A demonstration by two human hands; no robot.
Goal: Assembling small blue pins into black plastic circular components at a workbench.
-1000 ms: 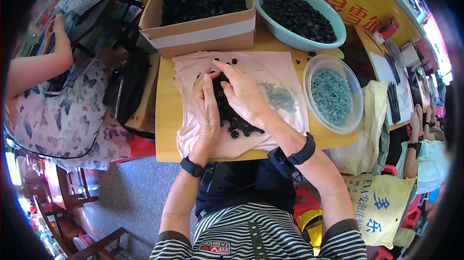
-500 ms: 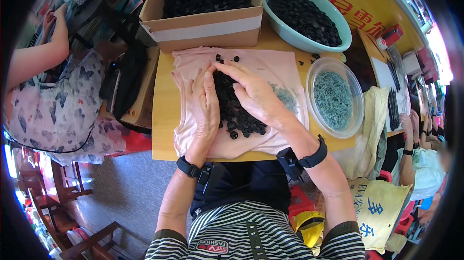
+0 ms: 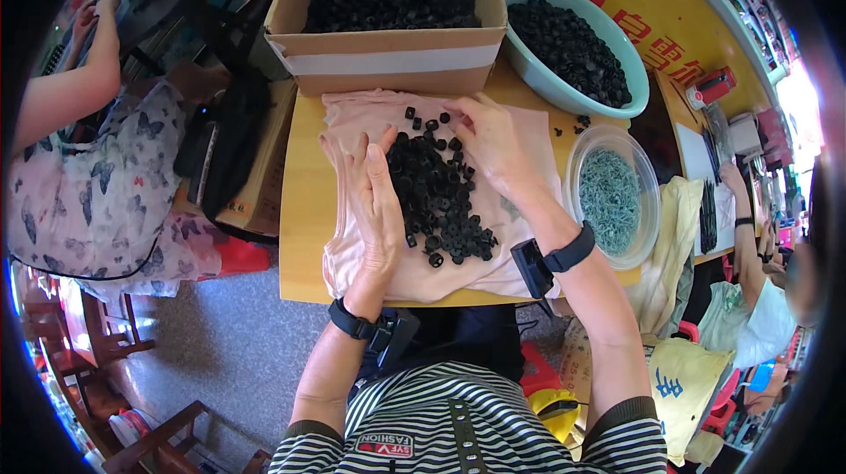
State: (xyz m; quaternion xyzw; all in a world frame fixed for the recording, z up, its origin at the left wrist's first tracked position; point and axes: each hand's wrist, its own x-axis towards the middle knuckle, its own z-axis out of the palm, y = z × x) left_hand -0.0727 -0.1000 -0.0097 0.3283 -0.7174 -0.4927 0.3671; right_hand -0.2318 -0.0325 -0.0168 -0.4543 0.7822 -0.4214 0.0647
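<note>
Black caps pile (on pink cloth) btwn left hand, right hand.

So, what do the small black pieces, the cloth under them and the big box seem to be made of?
The small black pieces look like matte moulded plastic or rubber; which one is unclear. The pink cloth seems soft woven or knit fabric, since it wrinkles. The box looks like brown corrugated cardboard with a pale tape band.

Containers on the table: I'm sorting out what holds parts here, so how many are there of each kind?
Cardboard box, full of black parts: 1
Teal plastic basin, holding black parts: 1
Clear round tub, holding pale green pieces: 1
Total: 3 containers
</note>
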